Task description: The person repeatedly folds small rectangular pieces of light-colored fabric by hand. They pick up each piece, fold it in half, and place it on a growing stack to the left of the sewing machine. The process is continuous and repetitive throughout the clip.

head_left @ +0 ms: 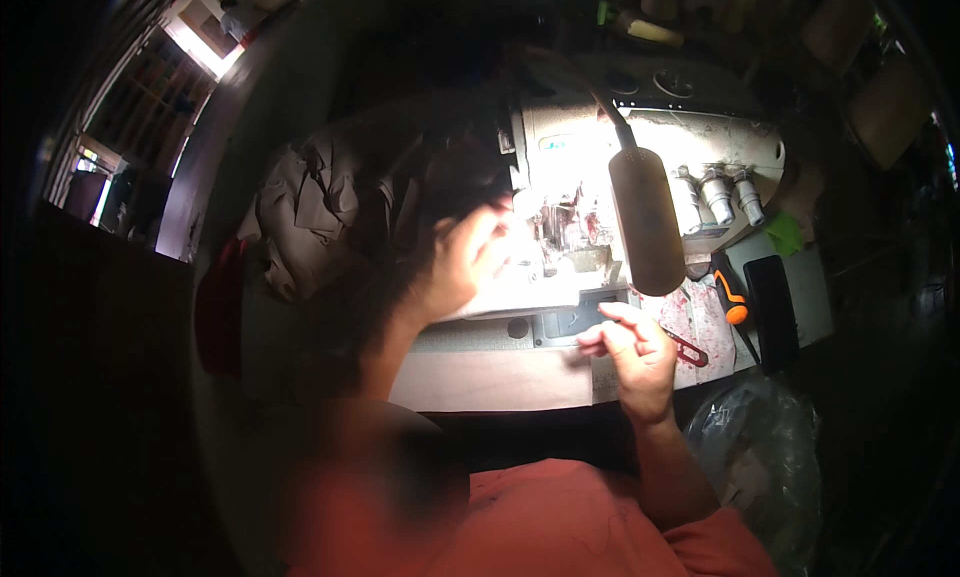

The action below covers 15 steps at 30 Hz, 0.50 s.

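Note:
In strong lamplight, my left hand [463, 264] is beside the needle area of an industrial sewing machine [570, 222]. Its fingers are loosely bent and apart, with glare washing out their tips; I make out nothing held in them. Just in front of the machine bed is my right hand [640, 362], fingers half stretched and apart, with nothing visible between them. Right beside it, a small red tool [690, 353] lies on a red-speckled cloth [700, 317]. Crumpled brown fabric [310, 212] is heaped left of my left hand.
A long lamp head [646, 222] hangs over the machine. Several thread tension knobs [716, 197] stand on its right. Further right lie an orange-and-black handled tool [733, 299], a dark phone [771, 312] and a green scrap [787, 234]. A clear plastic bag [755, 447] hangs below the table edge.

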{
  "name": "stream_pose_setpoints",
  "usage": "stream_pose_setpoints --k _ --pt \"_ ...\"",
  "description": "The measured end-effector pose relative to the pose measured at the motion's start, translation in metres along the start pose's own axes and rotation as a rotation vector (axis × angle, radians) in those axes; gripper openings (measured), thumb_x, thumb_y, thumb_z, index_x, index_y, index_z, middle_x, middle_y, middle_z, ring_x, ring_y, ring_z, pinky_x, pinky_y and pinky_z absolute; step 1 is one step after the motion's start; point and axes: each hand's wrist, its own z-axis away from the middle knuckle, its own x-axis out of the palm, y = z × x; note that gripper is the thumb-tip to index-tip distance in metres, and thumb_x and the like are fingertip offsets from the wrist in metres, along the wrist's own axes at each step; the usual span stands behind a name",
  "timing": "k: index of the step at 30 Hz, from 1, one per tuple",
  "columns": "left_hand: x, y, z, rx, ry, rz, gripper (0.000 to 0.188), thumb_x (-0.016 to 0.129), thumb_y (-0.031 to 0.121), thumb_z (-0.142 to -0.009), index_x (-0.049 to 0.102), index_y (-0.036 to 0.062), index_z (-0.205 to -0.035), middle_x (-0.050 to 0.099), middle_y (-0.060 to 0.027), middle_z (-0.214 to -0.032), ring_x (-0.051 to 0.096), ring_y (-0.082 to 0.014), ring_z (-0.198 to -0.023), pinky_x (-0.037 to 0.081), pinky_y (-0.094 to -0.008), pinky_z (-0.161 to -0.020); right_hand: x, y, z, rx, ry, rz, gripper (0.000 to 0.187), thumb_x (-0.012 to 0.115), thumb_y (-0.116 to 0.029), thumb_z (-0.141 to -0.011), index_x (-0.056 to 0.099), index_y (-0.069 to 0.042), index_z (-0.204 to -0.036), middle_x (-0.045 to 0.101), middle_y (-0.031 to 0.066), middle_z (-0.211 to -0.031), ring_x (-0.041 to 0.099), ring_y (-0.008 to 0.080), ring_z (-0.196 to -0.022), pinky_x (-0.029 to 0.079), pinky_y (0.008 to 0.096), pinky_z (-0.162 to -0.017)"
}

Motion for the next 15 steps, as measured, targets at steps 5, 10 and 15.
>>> stream_pose_setpoints --k 5,10,15 --pt "-0.004 -0.045 -0.029 0.101 -0.299 -0.801 0.028 0.05 0.013 -0.073 0.052 -0.0011 -0.098 0.056 -0.0169 -0.085 0.056 -0.0262 -0.073 0.046 -0.0353 -0.066 -0.027 0.005 0.019 0.03 0.078 0.133 0.017 0.044 -0.003 -0.083 0.048 0.005 -0.098 0.059 0.0109 -0.075 0.056 0.0121 -0.065 0.045 0.0222 -0.062" --pt "-0.015 -0.035 -0.056 0.275 0.116 -0.6 0.029 0.051 0.015 -0.071 0.054 -0.0005 -0.096 0.055 -0.0137 -0.098 0.052 -0.0245 -0.09 0.038 -0.0383 -0.084 -0.022 -0.005 0.032 -0.034 0.022 0.206 0.016 0.045 -0.003 -0.083 0.05 0.004 -0.095 0.059 0.0108 -0.077 0.056 0.0124 -0.066 0.045 0.0227 -0.063" --pt "0.005 -0.056 -0.043 0.418 0.312 -0.706 0.025 0.052 0.017 -0.075 0.056 0.0013 -0.093 0.054 -0.017 -0.099 0.05 -0.0292 -0.094 0.035 -0.0395 -0.087 -0.022 -0.007 0.039 0.007 0.001 0.352 0.015 0.047 -0.003 -0.081 0.053 0.005 -0.092 0.059 0.0107 -0.079 0.056 0.013 -0.068 0.045 0.0225 -0.064"
